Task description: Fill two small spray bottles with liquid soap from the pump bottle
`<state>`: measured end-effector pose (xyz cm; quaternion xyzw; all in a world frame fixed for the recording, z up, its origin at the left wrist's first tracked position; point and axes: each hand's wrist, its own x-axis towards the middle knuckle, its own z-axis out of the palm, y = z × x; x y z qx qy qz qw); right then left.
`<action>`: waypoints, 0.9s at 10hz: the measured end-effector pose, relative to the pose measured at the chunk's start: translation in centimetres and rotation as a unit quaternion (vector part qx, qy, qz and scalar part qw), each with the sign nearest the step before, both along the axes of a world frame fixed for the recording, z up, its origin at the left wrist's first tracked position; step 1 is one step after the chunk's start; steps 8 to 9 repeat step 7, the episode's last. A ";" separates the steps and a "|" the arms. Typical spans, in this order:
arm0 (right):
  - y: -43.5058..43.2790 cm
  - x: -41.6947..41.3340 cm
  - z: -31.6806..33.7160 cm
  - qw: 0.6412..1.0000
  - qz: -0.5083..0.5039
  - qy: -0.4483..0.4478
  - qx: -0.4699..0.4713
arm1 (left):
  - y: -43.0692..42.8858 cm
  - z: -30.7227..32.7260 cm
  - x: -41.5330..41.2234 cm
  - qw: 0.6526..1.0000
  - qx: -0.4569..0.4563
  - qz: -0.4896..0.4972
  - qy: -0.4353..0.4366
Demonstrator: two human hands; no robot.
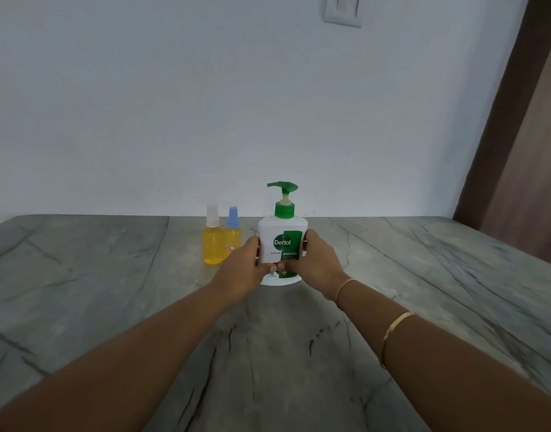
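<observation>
Both hands, left hand point(243, 267) and right hand point(315, 261), clasp the upright Dettol pump bottle point(282, 244), spout pointing left; two spray bottles point(214, 244) point(233, 235) hold yellow liquid.

One wide-angle camera, worn on the head, looks forward and a little downward along both outstretched forearms, which enter from the lower corners. The left grip point(247, 269) and right grip point(318, 263) hold the pump bottle point(282, 241) just below the frame's middle, at the arms' far end. Beyond the grips the table point(408, 269) runs to a pale wall point(174, 104) filling the upper half.
</observation>
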<state>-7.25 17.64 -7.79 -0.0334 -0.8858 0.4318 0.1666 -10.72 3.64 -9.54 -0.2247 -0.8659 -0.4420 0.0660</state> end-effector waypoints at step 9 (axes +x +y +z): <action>-0.3 0.9 0.2 0.998 -0.015 -0.033 -0.049 | -0.9 -0.8 0.2 0.999 0.005 0.042 -0.009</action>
